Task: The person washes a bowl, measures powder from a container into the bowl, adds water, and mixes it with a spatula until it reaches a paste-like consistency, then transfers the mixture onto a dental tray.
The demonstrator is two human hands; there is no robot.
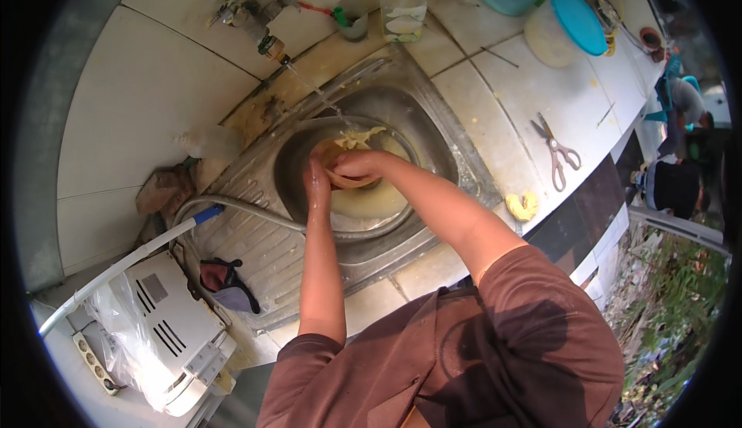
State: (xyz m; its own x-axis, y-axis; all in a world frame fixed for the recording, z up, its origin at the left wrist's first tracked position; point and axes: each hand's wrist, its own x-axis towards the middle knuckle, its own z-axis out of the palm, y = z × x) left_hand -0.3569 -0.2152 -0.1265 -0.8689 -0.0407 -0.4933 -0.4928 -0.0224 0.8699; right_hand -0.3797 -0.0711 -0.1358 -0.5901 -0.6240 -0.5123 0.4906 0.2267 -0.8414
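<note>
Both my hands work over the steel sink. My left hand is curled round the side of an orange-tan, bowl-like thing, whose exact kind I cannot make out. Inside its curve lies my right hand, fingers bent and pressed together; what they grip is hidden. Just beyond my right hand, a pale yellow piece with finger-like points sticks up. Beneath is a wide round basin with cloudy yellowish water. From the tap a thin stream of water falls near the yellow piece.
Scissors and a curled yellow piece lie on the tiled counter at right. Farther back stand a soap bottle and a tub with a blue lid. A grey hose crosses the drainboard; a cloth lies there.
</note>
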